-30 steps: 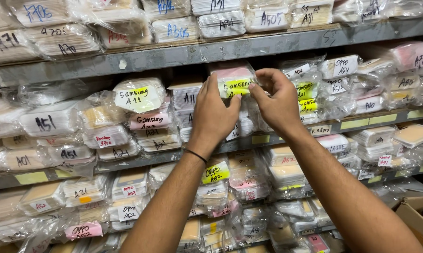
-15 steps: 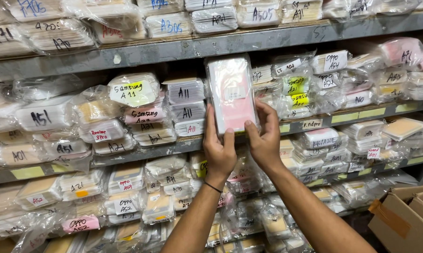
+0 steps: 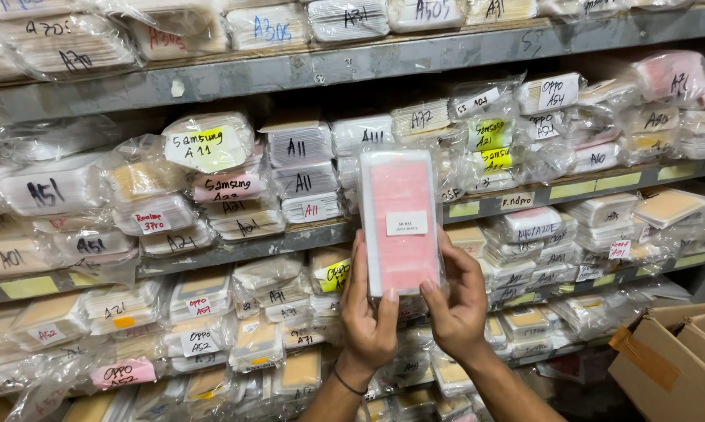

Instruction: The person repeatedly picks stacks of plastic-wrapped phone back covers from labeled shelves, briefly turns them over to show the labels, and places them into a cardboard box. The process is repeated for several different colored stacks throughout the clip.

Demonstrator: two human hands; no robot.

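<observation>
- Left hand (image 3: 365,312) and right hand (image 3: 460,301) each close a grip on the lower edges of a flat pink packet (image 3: 400,223) in clear wrap, thumbs pressed on its front.
- The packet stands upright above both hands, a white label at its middle.
- Lower right, an open cardboard box (image 3: 672,352).
- Behind, grey metal shelves (image 3: 290,70) stacked with bagged, labelled bundles (image 3: 208,142).

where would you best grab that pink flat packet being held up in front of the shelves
By its lower long edges, from below. The pink flat packet stands upright, thin and tall. The left hand and right hand pinch its bottom end from either side, leaving its white label uncovered.
</observation>
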